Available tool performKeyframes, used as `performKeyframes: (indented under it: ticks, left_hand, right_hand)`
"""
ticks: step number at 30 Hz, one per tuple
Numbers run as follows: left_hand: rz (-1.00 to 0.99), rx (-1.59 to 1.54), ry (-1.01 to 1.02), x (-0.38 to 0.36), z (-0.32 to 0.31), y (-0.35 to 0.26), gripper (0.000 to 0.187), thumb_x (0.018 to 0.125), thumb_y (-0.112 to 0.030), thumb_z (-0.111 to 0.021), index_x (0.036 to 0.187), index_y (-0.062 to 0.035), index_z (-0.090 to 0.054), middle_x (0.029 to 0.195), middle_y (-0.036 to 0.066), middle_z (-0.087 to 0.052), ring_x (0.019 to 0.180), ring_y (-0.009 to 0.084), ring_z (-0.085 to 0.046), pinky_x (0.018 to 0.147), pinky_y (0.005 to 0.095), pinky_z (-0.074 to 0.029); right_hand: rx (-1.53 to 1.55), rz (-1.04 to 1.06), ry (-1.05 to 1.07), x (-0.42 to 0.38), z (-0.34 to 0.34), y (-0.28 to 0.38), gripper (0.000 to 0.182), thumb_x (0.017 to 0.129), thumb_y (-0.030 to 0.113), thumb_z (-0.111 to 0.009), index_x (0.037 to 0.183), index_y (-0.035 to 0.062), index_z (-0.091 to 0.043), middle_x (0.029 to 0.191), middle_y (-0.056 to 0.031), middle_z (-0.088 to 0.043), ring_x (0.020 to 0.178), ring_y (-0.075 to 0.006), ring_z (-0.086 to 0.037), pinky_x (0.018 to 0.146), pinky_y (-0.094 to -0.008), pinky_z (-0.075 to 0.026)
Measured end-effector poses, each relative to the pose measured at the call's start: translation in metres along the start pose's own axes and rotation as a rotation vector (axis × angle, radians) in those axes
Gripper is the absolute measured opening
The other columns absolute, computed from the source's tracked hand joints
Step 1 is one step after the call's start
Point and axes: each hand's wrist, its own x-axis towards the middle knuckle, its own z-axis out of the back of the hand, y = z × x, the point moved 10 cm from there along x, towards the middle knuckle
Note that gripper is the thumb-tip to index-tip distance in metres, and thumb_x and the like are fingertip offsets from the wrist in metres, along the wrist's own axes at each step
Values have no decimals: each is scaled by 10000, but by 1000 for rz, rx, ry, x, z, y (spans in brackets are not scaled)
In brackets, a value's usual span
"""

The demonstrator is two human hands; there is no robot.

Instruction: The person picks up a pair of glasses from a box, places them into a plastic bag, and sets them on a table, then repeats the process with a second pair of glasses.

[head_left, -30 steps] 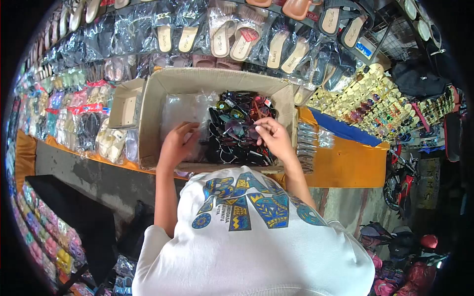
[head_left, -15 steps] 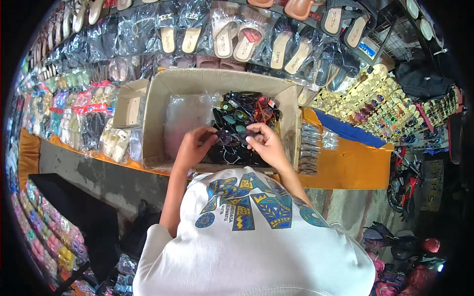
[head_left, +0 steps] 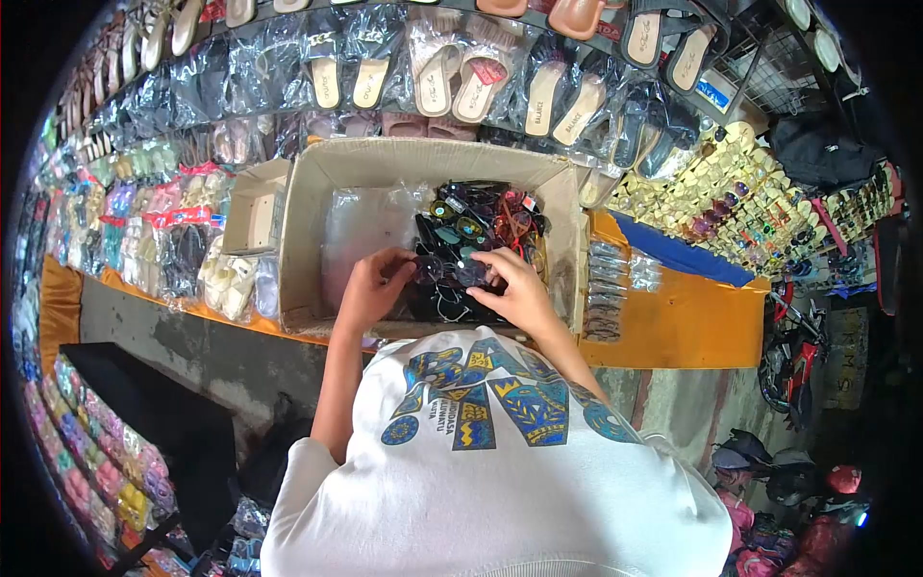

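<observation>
Over the cardboard box [head_left: 317, 192], seen from the head camera, both hands meet on one pair of sunglasses [head_left: 444, 266]. Its long axis runs left-right between them; left hand [head_left: 370, 288] pinches one end, right hand [head_left: 514, 288] the other, equally near. It sits just above the pile of sunglasses [head_left: 490, 216], beside plastic bags [head_left: 361, 226].

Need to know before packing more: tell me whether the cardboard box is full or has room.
Has room. The cardboard box holds sunglasses heaped on its right side; clear plastic bags lie on the left.
</observation>
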Motion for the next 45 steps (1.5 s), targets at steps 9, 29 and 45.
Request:
performKeyframes:
  ticks: [9,29,45]
  left_hand:
    - [-31,185,39,10,4,-15,211,973,-112,-704,1156,-7,-714,948,111,-769,876,146,-706,741,312,-544]
    - [128,1039,-57,110,77,129,648,836,-332,-810,1381,-71,-574,1260,233,-660,1179,428,-636,987,509,-527]
    - [80,437,-368,110,121,113,759,722,-179,-845,1397,22,-562,1108,196,-660,908,278,-679,812,387,-548]
  right_hand:
    - [-95,-32,-29,-6,2,-9,538,793,113,-846,1303,87,-676,967,-87,-633,782,-201,-633,714,-325,-543]
    - [-105,-152,-64,-19,-7,-45,504,817,165,-813,1292,75,-672,1066,-133,-681,867,-290,-688,794,-385,-552]
    - [-70,-148,-90,-16,-7,-49,505,808,156,-817,1285,74,-674,1033,-120,-676,843,-260,-692,765,-370,-548]
